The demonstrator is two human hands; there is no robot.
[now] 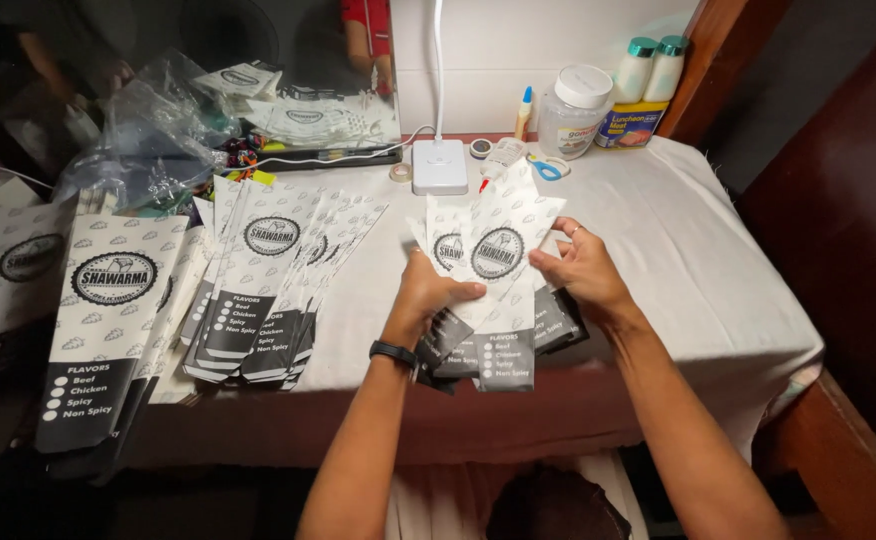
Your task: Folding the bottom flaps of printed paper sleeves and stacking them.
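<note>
Both hands, left hand (426, 297) and right hand (578, 272), clasp fanned paper sleeves (496, 250) near table edge (598, 385).

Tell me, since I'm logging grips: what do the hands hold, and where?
Both hands hold a fanned bunch of paper sleeves: left hand at its lower left, right hand at the right edge.

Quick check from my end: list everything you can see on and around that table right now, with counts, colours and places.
Paper bags in hand: a fanned bunch, count unclear, white with black ends, held over the table's near edge.
Bag stacks: several overlapping piles, white and black, left half of table.
Tablecloth: one, white, covering the table.
Lamp base: one, white, back centre.
Plastic jar: one, clear with white lid, back right.
Bottles: two, white with green caps, back right corner.
Scissors: one, blue handles, beside the jar.
Clear plastic bag: one, crumpled, back left.
Left hand: fingers gripping the bunch; black wristband.
Right hand: holding the bunch's right edge.
</note>
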